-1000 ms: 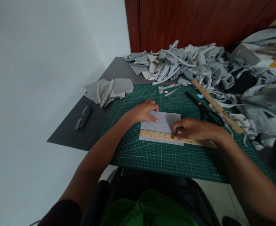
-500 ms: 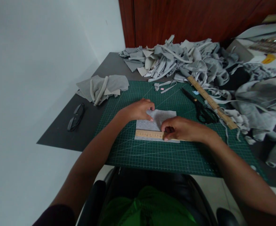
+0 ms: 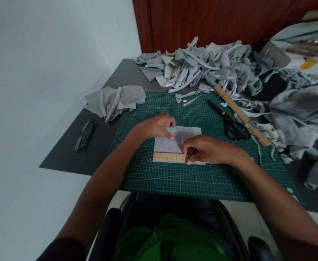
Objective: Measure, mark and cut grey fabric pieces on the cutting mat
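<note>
A light grey piece of cloth lies flat on the green cutting mat. Across its near edge lies a wooden ruler, its right part covered by my right hand. That hand is closed, thumb and fingertips pinching the ruler against the cloth. At the cloth's far left corner rests my left hand, thumb and forefinger apart, the fingertips touching the cloth. Only a thin strip of cloth shows on the near side of the ruler.
Black scissors and a longer wooden ruler lie to the right. Grey fabric scraps are heaped at the back. Folded cloth and glasses lie left, near the white wall.
The ruler has slid slightly toward the cloth's near edge under my right hand. My left hand stays in place on the cloth. The whole view has shifted a little.
</note>
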### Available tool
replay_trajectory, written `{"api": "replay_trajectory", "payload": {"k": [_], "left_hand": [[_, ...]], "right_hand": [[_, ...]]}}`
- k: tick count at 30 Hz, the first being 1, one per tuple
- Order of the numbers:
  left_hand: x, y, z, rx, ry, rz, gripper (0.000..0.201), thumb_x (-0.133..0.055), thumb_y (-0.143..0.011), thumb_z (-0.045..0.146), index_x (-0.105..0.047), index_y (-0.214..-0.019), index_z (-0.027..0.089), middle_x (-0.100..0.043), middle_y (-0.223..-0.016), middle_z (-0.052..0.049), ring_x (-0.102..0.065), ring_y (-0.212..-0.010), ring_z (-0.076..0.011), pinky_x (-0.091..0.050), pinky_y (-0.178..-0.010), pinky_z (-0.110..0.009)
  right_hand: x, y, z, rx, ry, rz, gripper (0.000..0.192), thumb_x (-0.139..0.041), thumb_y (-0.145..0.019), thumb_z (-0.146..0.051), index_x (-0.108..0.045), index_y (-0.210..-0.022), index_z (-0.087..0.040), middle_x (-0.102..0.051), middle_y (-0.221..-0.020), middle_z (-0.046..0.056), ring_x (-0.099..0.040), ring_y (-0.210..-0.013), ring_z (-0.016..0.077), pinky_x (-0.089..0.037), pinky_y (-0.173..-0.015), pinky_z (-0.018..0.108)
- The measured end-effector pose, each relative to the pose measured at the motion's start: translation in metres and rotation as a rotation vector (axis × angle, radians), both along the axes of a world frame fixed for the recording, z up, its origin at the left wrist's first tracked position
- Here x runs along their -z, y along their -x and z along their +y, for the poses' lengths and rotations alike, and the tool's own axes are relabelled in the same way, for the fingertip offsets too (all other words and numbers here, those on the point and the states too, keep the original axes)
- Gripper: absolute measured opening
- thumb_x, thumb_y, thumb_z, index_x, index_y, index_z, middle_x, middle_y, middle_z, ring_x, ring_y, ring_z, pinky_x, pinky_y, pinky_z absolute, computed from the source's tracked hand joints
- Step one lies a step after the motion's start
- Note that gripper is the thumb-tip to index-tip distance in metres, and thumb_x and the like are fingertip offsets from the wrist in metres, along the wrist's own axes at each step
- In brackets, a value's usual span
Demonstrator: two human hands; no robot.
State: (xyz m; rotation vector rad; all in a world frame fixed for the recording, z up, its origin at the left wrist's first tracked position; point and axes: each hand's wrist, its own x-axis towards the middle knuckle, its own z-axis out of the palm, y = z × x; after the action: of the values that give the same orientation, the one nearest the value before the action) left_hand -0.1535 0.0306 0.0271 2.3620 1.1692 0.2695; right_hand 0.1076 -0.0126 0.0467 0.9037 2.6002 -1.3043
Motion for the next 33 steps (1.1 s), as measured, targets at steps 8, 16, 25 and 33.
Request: {"api": "replay_trajectory", "payload": {"k": [8,16,25,33], "left_hand": [[-0.001,0.001,0.0,-0.015,0.025,0.011,0.048,-0.087,-0.069,0.039,-0.067,-0.11,0.022,-0.062,-0.102,-0.002,-0.057,-0.095,-0.0213,-0.041,-0.08,-0.03],[-0.002,0.0,-0.001,-0.001,0.017,0.007,0.048,-0.087,-0.07,0.039,-0.067,-0.109,0.021,-0.061,-0.102,-0.003,-0.057,-0.096,-0.0222,-0.041,-0.081,-0.031],[0.005,0.005,0.004,-0.018,-0.025,0.011,0.042,-0.088,-0.07,0.034,-0.068,-0.105,0.022,-0.062,-0.101,-0.002,-0.058,-0.096,-0.0219,-0.042,-0.084,-0.032],[0.009,0.008,0.009,-0.024,-0.023,-0.015,0.042,-0.087,-0.071,0.031,-0.068,-0.106,0.02,-0.063,-0.102,-0.003,-0.059,-0.097,-0.022,-0.044,-0.085,-0.033]], "right_hand": [[-0.002,0.002,-0.003,0.005,0.024,-0.007,0.012,-0.077,-0.086,-0.03,-0.07,-0.086,-0.021,-0.063,-0.075,-0.002,-0.054,-0.067,0.0149,-0.033,-0.06,0.028],[-0.002,0.001,-0.004,0.011,0.057,-0.011,0.013,-0.075,-0.087,-0.031,-0.068,-0.084,-0.021,-0.061,-0.074,-0.003,-0.055,-0.067,0.0147,-0.034,-0.06,0.028],[0.001,0.0,-0.001,0.013,0.021,-0.001,0.014,-0.075,-0.087,-0.033,-0.068,-0.083,-0.021,-0.061,-0.075,-0.002,-0.056,-0.069,0.0155,-0.035,-0.061,0.029],[0.003,0.0,-0.002,0.012,0.044,0.013,0.012,-0.074,-0.087,-0.03,-0.067,-0.083,-0.021,-0.061,-0.075,-0.002,-0.055,-0.069,0.0152,-0.036,-0.063,0.029]]}}
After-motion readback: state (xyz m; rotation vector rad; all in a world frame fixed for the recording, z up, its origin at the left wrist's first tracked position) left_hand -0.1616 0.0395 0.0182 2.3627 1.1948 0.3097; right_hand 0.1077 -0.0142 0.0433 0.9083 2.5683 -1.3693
